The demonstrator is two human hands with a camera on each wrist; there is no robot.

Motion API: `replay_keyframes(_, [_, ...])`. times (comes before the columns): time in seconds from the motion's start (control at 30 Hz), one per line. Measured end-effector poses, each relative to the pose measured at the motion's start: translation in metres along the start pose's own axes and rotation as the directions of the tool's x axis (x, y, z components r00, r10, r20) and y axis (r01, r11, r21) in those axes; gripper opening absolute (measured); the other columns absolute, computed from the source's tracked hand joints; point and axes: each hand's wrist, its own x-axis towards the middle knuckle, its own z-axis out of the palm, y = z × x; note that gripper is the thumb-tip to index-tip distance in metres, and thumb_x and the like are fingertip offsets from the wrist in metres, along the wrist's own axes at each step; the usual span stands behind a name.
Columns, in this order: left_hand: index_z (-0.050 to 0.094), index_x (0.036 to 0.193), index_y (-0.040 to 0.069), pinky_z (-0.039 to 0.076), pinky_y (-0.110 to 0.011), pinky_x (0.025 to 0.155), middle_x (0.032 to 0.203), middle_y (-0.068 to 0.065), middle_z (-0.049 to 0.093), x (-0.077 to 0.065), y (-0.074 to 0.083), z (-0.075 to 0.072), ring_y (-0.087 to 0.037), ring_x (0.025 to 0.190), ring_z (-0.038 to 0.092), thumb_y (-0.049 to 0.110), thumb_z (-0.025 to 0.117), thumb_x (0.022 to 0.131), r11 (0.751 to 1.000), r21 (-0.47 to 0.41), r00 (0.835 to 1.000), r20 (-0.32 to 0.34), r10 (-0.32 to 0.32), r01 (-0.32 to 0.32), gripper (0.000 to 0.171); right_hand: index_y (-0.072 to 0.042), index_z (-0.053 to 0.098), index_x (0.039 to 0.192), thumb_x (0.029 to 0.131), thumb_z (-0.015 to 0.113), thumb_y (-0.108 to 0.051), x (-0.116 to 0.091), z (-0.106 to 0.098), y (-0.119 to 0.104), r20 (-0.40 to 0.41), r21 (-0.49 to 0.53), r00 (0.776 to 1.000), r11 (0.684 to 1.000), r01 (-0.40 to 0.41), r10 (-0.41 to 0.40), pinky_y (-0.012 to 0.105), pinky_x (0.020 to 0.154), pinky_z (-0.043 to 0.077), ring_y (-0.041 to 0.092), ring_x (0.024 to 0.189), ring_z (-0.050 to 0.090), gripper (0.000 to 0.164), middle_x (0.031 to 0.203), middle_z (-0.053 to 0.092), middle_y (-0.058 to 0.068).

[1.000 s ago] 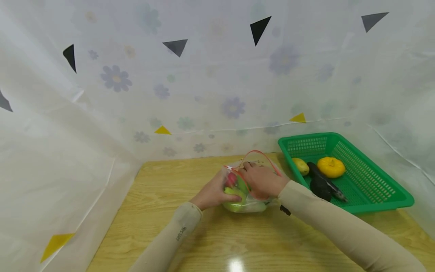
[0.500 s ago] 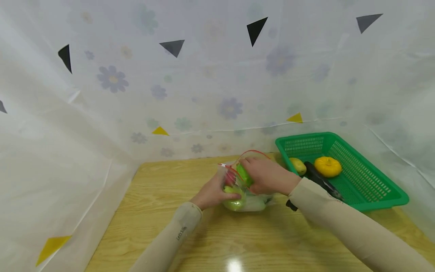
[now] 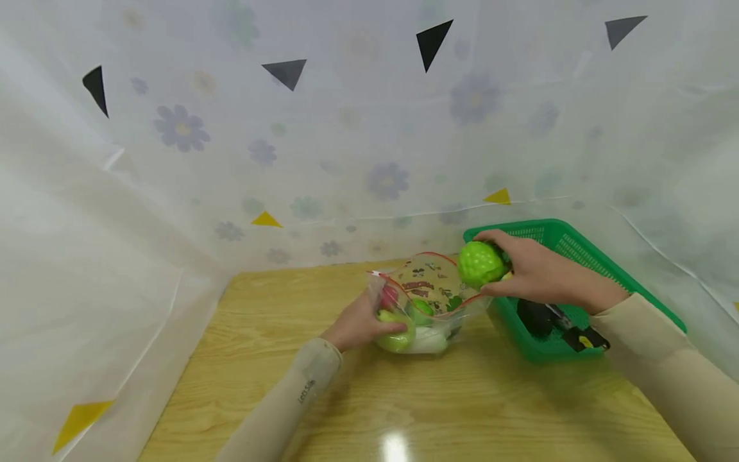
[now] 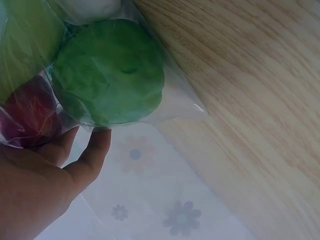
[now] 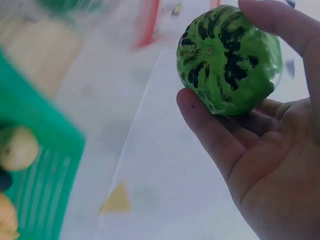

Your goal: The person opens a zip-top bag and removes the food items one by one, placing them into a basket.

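Note:
My left hand (image 3: 360, 324) grips the left side of a clear zip bag (image 3: 420, 269) with a red-edged opening, thumb across its front. Through the plastic show a pinkish-red item (image 3: 390, 295), a pale green one (image 3: 394, 337), a white one (image 3: 428, 342) and a round green vegetable (image 4: 107, 72). To the right of the bag's mouth, my right hand (image 3: 534, 273) holds up a bumpy round green fruit (image 3: 480, 264) between thumb and fingers. Dark blotches mark its underside in the right wrist view, where the right fingers (image 5: 212, 132) support it.
A green plastic basket (image 3: 537, 351) stands at the right, partly behind my right arm. It contains a dark vegetable (image 3: 534, 317) and, in the right wrist view, a pale yellowish one (image 5: 19, 148). A white flowered sheet (image 3: 346, 160) walls in the wooden table (image 3: 277, 301).
My right hand has lifted the bumpy green fruit out of the bag and carried it right, toward the basket. The bag's mouth now gapes wider. My left hand stays on the bag.

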Motion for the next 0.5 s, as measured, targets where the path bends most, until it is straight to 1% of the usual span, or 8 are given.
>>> replay_keyframes(0.13, [0.042,0.117,0.031,0.050,-0.035,0.076,0.095,0.011,0.061,-0.001,0.000,-0.001,-0.005,0.085,0.056,0.059,0.079,0.063,1.000,-0.012,1.000,0.003,0.005,-0.005,0.072,-0.009,0.031,0.144,0.077,0.075,-0.048,-0.016,-0.008,0.027,-0.042,-0.021,0.997,0.997,-0.068,0.067,0.044,0.069,0.053,0.023,0.096,0.055,0.089,0.123,0.051,0.015])
replay_keyframes(0.23, [0.042,0.119,0.029,0.050,-0.037,0.077,0.095,0.010,0.061,-0.001,-0.001,-0.001,-0.005,0.085,0.056,0.059,0.079,0.063,1.000,-0.017,1.000,0.003,-0.005,0.006,0.074,-0.004,0.038,0.140,0.076,0.075,-0.049,-0.022,-0.007,0.047,-0.047,-0.091,0.996,0.992,-0.085,0.081,0.045,0.068,0.052,0.027,0.098,0.051,0.087,0.125,0.049,0.018])
replay_keyframes(0.3, [0.041,0.123,0.029,0.050,-0.038,0.080,0.096,0.011,0.061,-0.002,0.000,-0.002,-0.005,0.086,0.056,0.061,0.079,0.063,1.000,-0.014,1.000,0.003,-0.020,0.020,0.078,0.001,0.043,0.136,0.075,0.076,-0.048,-0.025,-0.003,0.060,-0.032,-0.159,0.997,0.984,-0.081,0.077,0.045,0.066,0.051,0.030,0.099,0.049,0.085,0.125,0.047,0.022])
replay_keyframes(0.4, [0.040,0.127,0.027,0.049,-0.038,0.082,0.097,0.011,0.061,-0.002,0.000,-0.001,-0.004,0.087,0.056,0.062,0.078,0.062,1.000,-0.009,1.000,0.003,-0.024,0.024,0.083,0.004,0.048,0.133,0.074,0.078,-0.047,-0.029,0.006,0.079,0.007,-0.236,0.996,0.968,-0.086,0.090,0.043,0.062,0.051,0.032,0.094,0.049,0.084,0.121,0.048,0.026])
replay_keyframes(0.47, [0.040,0.127,0.028,0.049,-0.037,0.082,0.096,0.011,0.061,-0.003,0.001,-0.001,-0.004,0.087,0.056,0.062,0.078,0.062,1.000,-0.011,1.000,0.005,-0.029,0.029,0.082,0.005,0.047,0.133,0.075,0.079,-0.042,-0.030,0.014,0.089,0.045,-0.251,0.995,0.965,-0.079,0.093,0.042,0.062,0.051,0.030,0.092,0.051,0.082,0.120,0.050,0.026])
replay_keyframes(0.5, [0.040,0.127,0.029,0.049,-0.037,0.082,0.096,0.010,0.061,-0.004,0.001,-0.001,-0.004,0.087,0.056,0.062,0.078,0.063,0.999,-0.015,1.000,0.006,-0.028,0.028,0.081,0.006,0.047,0.133,0.075,0.079,-0.039,-0.031,0.018,0.094,0.061,-0.239,0.994,0.968,-0.076,0.093,0.041,0.063,0.050,0.028,0.092,0.052,0.080,0.120,0.052,0.025])
